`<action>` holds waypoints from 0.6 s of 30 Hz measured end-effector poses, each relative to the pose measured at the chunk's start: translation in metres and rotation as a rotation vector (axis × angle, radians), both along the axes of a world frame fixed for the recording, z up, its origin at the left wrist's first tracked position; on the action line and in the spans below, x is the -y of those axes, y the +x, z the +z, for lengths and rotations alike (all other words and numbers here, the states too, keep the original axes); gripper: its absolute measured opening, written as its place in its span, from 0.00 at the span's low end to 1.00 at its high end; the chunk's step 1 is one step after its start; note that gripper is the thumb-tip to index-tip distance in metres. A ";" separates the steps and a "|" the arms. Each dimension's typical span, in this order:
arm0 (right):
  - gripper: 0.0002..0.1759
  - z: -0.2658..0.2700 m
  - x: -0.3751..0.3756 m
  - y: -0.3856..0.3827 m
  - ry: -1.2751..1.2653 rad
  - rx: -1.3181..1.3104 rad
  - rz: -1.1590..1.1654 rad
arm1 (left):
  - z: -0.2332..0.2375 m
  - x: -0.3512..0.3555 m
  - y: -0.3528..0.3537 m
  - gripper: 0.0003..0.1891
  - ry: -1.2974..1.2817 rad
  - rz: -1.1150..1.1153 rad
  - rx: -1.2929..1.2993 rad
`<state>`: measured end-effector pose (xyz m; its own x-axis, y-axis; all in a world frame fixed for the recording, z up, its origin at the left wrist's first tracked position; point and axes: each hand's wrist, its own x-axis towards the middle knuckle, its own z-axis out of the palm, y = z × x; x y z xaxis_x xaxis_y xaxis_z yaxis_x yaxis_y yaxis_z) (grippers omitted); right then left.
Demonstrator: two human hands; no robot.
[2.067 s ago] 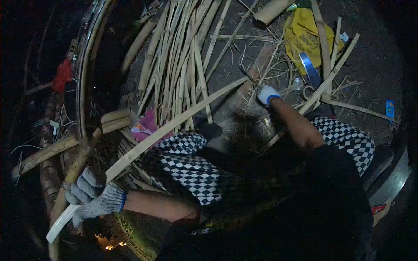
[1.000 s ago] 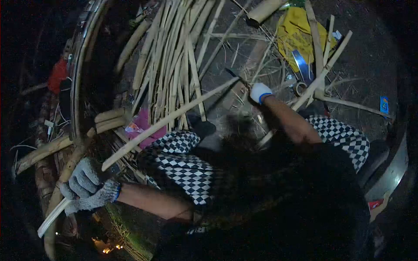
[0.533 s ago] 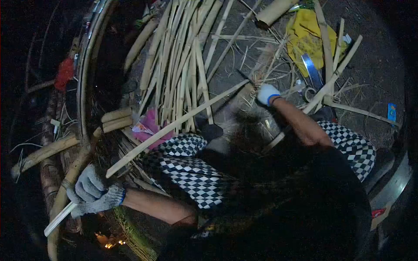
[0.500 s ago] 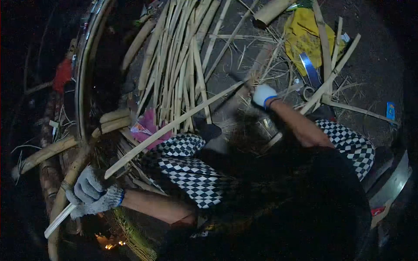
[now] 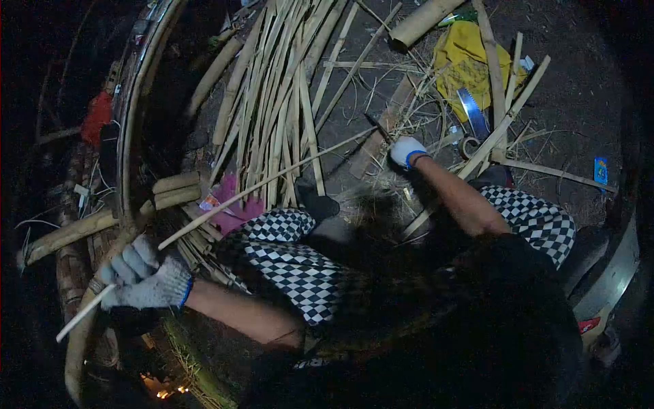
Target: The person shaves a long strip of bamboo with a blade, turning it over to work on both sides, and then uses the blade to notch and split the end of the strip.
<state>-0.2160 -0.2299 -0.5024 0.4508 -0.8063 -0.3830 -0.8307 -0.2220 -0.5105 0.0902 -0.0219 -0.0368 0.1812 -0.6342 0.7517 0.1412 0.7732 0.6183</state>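
Toward the near left, the left hand (image 5: pixel 144 276) is sitting low with its forearm reaching out leftward from the body, palm turned inward and gloved fingers curling over a long pale strip (image 5: pixel 266 183). Its grip is narrow, closing around the strip, whose short end is poking out below the glove at the near left. The strip is slanting up and away to the right, passing over the pink bag (image 5: pixel 235 213) and in front of the bundle of slats (image 5: pixel 279 102), and its far tip is coming up to the blade of the knife (image 5: pixel 377 125); whether they are touching, I cannot tell. Farther off and right of centre, the right hand (image 5: pixel 407 151) is stretching forward, its forearm angling away and leftward, its grip closing on the knife, with the blade pointing far and left.

As for edges, the checkered trousers (image 5: pixel 293 283) are bordering the near side, and the thick curved pole (image 5: pixel 131 123) is rising beyond the left hand. The saw (image 5: pixel 474 112) is lying on the yellow cloth (image 5: pixel 470 65), past the right hand, its toothed edge showing. Between the bundle and the right hand, the ground (image 5: pixel 340 160) is giving some sideways room, while the small fire (image 5: pixel 163 390) is burning nearer than the left hand
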 end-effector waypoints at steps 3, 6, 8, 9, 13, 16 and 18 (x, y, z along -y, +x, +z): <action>0.24 0.085 -0.013 0.009 -0.096 -0.034 0.182 | 0.006 0.006 -0.041 0.24 0.037 0.336 -0.284; 0.23 0.147 -0.040 0.012 -0.080 0.094 0.093 | 0.003 0.000 -0.063 0.22 0.037 0.591 -0.338; 0.21 0.180 -0.062 0.016 -0.165 0.264 0.134 | -0.002 -0.010 -0.055 0.21 0.011 0.445 -0.334; 0.19 0.194 -0.077 0.017 -0.201 0.324 0.134 | -0.005 -0.014 -0.052 0.21 -0.011 0.304 -0.317; 0.18 0.236 -0.121 0.023 -0.207 0.443 0.126 | -0.014 -0.017 -0.069 0.21 -0.011 0.739 -0.451; 0.19 0.264 -0.147 0.030 -0.217 0.498 0.134 | -0.017 -0.017 -0.075 0.20 0.018 0.893 -0.473; 0.20 0.271 -0.155 0.034 -0.232 0.496 0.141 | -0.020 -0.022 -0.069 0.18 0.045 0.923 -0.555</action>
<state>-0.1825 -0.0752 -0.2313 0.6410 -0.7631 0.0823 -0.4577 -0.4661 -0.7572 0.0214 -0.0001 -0.0564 0.9120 -0.1033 0.3970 -0.2155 0.7029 0.6779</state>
